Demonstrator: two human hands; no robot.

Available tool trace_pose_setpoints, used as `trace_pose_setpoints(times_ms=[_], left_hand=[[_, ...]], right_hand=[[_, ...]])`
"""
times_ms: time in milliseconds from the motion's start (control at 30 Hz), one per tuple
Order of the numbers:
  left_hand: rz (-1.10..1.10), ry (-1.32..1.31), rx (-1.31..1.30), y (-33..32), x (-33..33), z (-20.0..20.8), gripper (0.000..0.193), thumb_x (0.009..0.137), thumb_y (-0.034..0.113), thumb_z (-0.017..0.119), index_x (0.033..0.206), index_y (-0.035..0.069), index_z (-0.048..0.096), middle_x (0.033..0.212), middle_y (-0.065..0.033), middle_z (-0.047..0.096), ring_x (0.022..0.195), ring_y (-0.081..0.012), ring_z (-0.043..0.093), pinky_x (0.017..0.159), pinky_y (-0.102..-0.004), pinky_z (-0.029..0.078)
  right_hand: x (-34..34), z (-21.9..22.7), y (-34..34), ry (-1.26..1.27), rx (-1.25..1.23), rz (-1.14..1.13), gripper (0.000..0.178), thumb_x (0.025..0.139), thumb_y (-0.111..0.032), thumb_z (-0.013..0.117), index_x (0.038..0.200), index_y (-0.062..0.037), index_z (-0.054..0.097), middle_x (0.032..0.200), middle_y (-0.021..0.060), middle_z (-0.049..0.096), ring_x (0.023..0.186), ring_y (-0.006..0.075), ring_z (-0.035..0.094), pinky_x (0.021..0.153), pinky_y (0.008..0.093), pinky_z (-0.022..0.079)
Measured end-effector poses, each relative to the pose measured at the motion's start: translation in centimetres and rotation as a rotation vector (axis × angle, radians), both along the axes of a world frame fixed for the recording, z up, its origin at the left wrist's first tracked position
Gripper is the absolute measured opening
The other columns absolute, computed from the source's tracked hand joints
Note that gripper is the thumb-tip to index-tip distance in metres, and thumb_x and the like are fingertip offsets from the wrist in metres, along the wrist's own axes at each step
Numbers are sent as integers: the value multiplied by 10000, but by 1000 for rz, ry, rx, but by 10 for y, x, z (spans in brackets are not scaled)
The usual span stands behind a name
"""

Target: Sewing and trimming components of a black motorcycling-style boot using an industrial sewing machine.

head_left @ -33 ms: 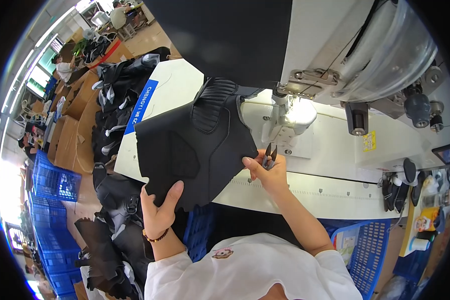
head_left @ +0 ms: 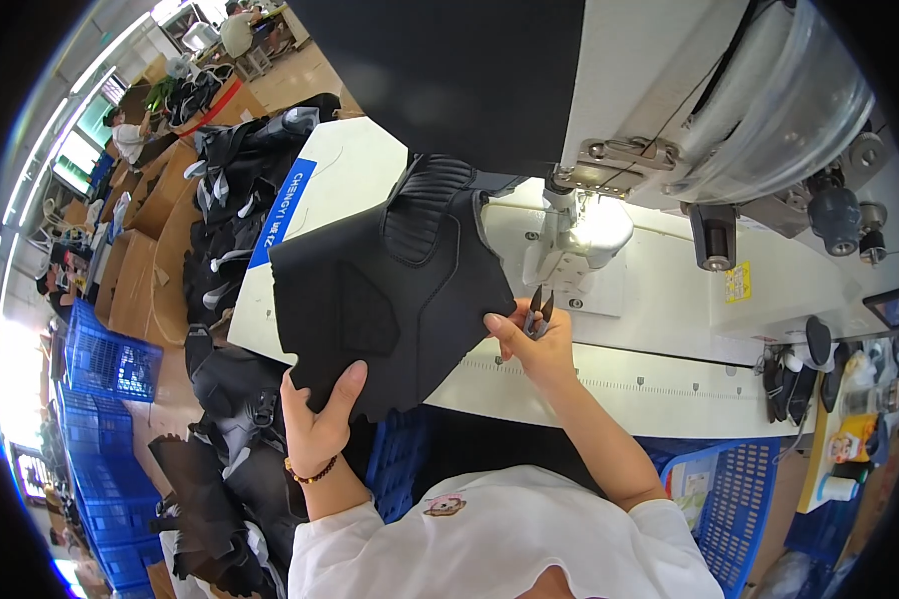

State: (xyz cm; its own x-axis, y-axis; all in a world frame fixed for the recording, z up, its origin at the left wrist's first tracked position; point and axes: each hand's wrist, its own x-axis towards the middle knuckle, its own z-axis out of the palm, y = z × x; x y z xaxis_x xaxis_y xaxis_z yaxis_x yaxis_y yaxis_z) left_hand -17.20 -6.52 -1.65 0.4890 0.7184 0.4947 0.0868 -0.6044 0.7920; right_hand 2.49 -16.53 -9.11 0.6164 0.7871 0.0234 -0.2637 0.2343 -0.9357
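Both my hands hold up a black stitched fabric panel [head_left: 370, 290] with a ribbed, padded section along its far edge. My left hand [head_left: 320, 414] grips its near left corner, thumb on top and the other fingers mostly hidden beneath. At the right corner, my right hand [head_left: 534, 344] pinches the edge between thumb and finger. Tucked in that same hand are small thread snips [head_left: 538, 317], their dark points facing away from me and slightly apart. Just beyond, the lit needle area of a sewing machine [head_left: 594, 225] stands apart from the snips.
The white sewing table [head_left: 659, 384] has a ruler scale along its near edge. Black pieces [head_left: 235, 399] are heaped on the left, near cardboard boxes [head_left: 150, 270] and stacked blue crates [head_left: 100, 429]. A blue basket [head_left: 739, 499] stands at lower right. Two people sit far left.
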Motion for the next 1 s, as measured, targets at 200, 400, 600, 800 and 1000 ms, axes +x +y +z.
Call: trace_pose_setpoints(times_ms=[200,400,600,800,1000], left_hand=[[-1,46,-103,0,-4,-4,295,723,32,664,948,-59,496,790,-69,611,672,-105,562,622,-202,436],[105,237,158,12,-30,-12,382,714,29,675,963,-53,399,782,-97,585,659,-113,559,584,-234,450],[117,92,-260,9,-46,-26,369,708,39,684,899,-54,382,762,-102,572,639,-112,547,559,-229,450],[96,273,-270,9,-55,-25,182,740,53,651,820,-44,519,723,-69,588,633,-107,549,562,-221,434],[9,241,-326,14,-63,-30,157,760,32,618,891,-38,568,802,-62,615,694,-97,550,628,-221,433]], right_hand=[[1,-1,-1,-32,-42,-18,224,722,-192,697,810,-14,594,588,6,552,446,42,463,397,171,344],[5,8,6,20,-16,-87,338,744,-215,672,955,25,564,756,49,593,635,61,516,527,182,397],[11,20,33,34,-49,2,491,800,-335,573,1086,49,466,872,80,601,506,14,368,419,153,279],[13,18,54,139,-51,9,349,787,-267,607,982,-1,494,834,70,602,490,15,344,400,158,265],[5,-3,57,260,-7,17,188,801,-175,593,886,-37,497,769,54,607,477,20,361,392,156,267]])
